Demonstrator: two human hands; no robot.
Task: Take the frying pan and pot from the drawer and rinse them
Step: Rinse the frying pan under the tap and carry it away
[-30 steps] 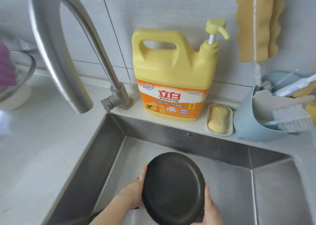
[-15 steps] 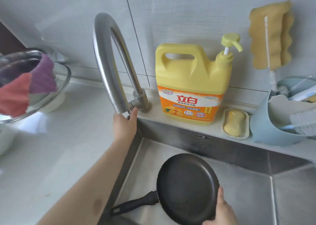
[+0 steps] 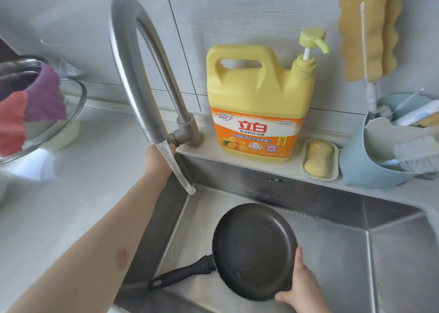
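Note:
A black frying pan point(image 3: 254, 249) is tilted inside the steel sink point(image 3: 337, 253), its black handle pointing down-left. My right hand point(image 3: 300, 289) grips the pan's right rim. My left hand point(image 3: 158, 161) reaches up to the lever at the base of the curved steel tap point(image 3: 133, 67), fingers on it, partly hidden behind the spout. A stream of water point(image 3: 178, 170) runs from the spout into the sink's left corner, beside the pan. No pot is in view.
A yellow detergent jug point(image 3: 256, 103) stands on the ledge behind the sink, with a soap dish point(image 3: 319, 159) and a blue caddy point(image 3: 370, 167) of brushes to its right. A sponge point(image 3: 370, 29) hangs on the wall. A steel bowl with cloths point(image 3: 35, 108) sits at the left.
My left hand left the pan and went up to the tap lever. Water now runs from the spout. My right hand alone holds the pan.

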